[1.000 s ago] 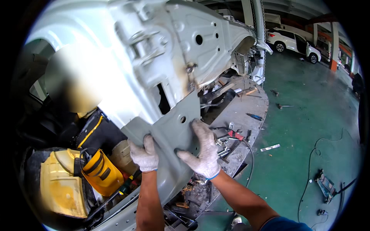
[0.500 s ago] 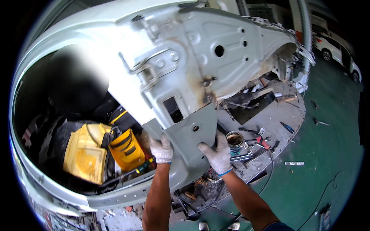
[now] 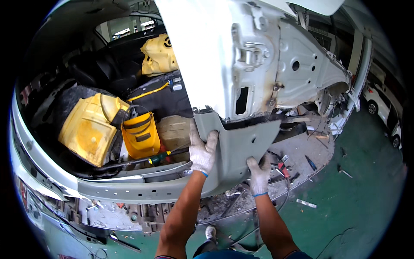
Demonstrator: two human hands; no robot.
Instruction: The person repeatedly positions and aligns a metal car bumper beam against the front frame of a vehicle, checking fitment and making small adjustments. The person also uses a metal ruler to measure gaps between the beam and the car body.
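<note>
A grey-green sheet-metal car body panel (image 3: pixel 241 142), with a round hole and a flared foot, is at the bottom of the car's front pillar (image 3: pixel 254 73). A dark gap runs between its top edge and the pillar. My left hand (image 3: pixel 202 151), in a white knit glove, grips its left edge, thumb on the outer face. On the lower right edge, my gloved right hand (image 3: pixel 259 175) clasps it likewise, thumb in front. The fingers of both hands are partly hidden behind the metal. Below, the panel meets the door sill (image 3: pixel 142 190); whether they are joined, I cannot tell.
Inside the cabin lie a yellow foam block (image 3: pixel 92 129), an orange-yellow plastic box (image 3: pixel 142 136) and a green-handled tool (image 3: pixel 159 157). The grey platform (image 3: pixel 310 142) bears several tools, a red-handled one (image 3: pixel 284 170) and a cable. A hammer (image 3: pixel 344 172) lies on the green floor.
The panel's top edge has moved away from the pillar and a dark gap has opened. Both hands have kept hold. My view has shifted, so more of the cabin shows.
</note>
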